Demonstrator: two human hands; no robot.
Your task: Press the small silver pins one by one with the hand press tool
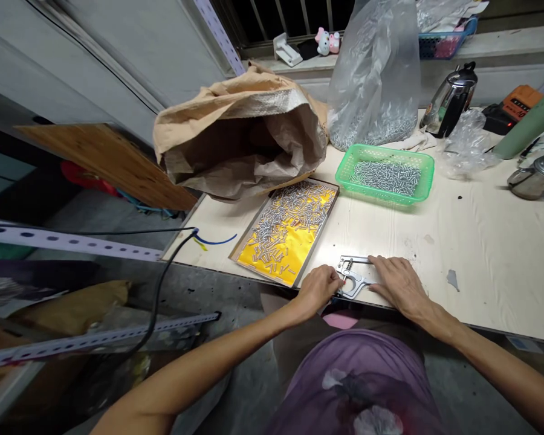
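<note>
Metal in hand: gripping a silvery tool (357,284) at the near edge of the surface (480,241)

Gripping the tool by its spread handles with the right hand (401,284), laying fingers along the upper handle and setting the thumb against the lower one. Closing thumb and forefinger of the left hand (320,287) together at the tool's left end; not being able to tell, from this view, a hold on the tool from a hold on some small piece. Working just right of a shallow tray (300,240) lined in yellow and strewn with short metal pieces (276,220), crowding thickest toward the far end and thinning toward the near right.

Facing a brown paper sack (236,99), lying with its mouth open behind the tray and covering part of the tray's far end. Reaching well short of a green plastic basket (381,197), holding more metal pieces farther back on the surface, and of a clear plastic bag (376,78), standing behind the basket with metal pieces heaped at the bottom. Wearing a purple top (358,374), printed with flowers.
</note>
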